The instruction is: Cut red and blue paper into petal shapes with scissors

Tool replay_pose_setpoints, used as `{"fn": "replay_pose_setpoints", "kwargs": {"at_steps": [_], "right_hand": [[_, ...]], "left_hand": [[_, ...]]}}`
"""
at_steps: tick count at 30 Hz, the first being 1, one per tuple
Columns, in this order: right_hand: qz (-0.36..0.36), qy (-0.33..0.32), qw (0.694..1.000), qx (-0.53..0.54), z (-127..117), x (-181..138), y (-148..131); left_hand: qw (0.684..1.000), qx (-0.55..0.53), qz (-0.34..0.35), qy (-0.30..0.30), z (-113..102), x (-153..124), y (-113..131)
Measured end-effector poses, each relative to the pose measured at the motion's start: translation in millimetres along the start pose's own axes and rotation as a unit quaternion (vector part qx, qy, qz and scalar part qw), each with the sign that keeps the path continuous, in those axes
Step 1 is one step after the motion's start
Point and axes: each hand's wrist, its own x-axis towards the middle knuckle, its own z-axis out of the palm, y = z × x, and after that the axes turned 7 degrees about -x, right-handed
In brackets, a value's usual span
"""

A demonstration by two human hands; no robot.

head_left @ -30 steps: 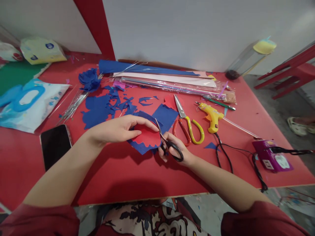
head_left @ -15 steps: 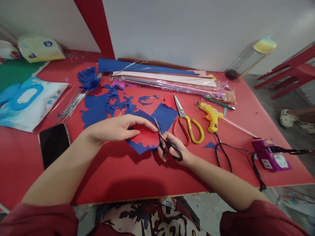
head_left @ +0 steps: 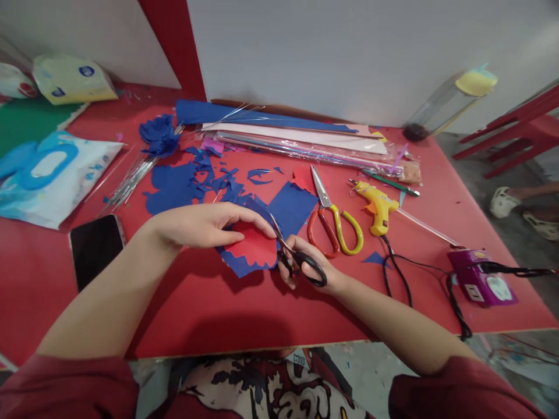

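My left hand [head_left: 213, 226] is closed on a red scalloped paper template [head_left: 252, 247] laid over a piece of blue paper [head_left: 240, 269]. My right hand [head_left: 310, 265] grips black-handled scissors [head_left: 315, 270], the fingers through the loops. The scissor blades are slightly apart at the right edge of the red and blue layers, close to my left fingertips. Behind the hands lie a blue paper square [head_left: 293, 206], many blue scraps [head_left: 225, 183] and a scalloped blue piece [head_left: 170, 186].
Large scissors [head_left: 325, 206] with red and yellow handles lie right of centre, beside a yellow glue gun [head_left: 376, 206]. A purple power socket [head_left: 478, 276] with black cords stands at right. A phone [head_left: 96, 247], a wipes pack [head_left: 56, 174] and a blue paper flower [head_left: 159, 137] are at left.
The red template and blue paper have turned slightly and shifted a little left. The scissors moved slightly along their right edge. Both hands keep their grip.
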Motion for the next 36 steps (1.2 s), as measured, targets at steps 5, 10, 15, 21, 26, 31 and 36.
{"fn": "replay_pose_setpoints", "kwargs": {"at_steps": [5,10,15,21,26,31,36], "right_hand": [[0.006,-0.015,1.0,0.007,0.3,0.5,-1.2],[0.019,-0.026,0.999,0.01,-0.1,1.3,-0.4],[0.018,-0.017,1.0,0.005,1.3,1.5,-1.9],[0.014,-0.002,1.0,0.0,2.9,1.5,-3.2],[0.015,0.007,1.0,-0.006,2.5,1.4,-0.6],[0.005,0.013,1.0,-0.002,3.2,1.0,0.7],[0.004,0.011,1.0,-0.009,3.4,1.1,-2.5]], "left_hand": [[1.0,-0.005,-0.006,-0.01,-0.2,-0.3,-1.2],[1.0,-0.004,0.001,-0.017,0.0,-0.5,-0.9],[1.0,0.0,-0.004,-0.009,0.8,-0.3,-0.4],[1.0,0.007,-0.008,-0.002,2.8,0.8,-1.2],[1.0,0.005,-0.009,0.008,4.5,2.6,-1.9],[1.0,0.013,-0.005,0.017,5.5,3.3,-3.2],[1.0,0.017,0.003,0.011,5.2,2.3,-4.1]]}}
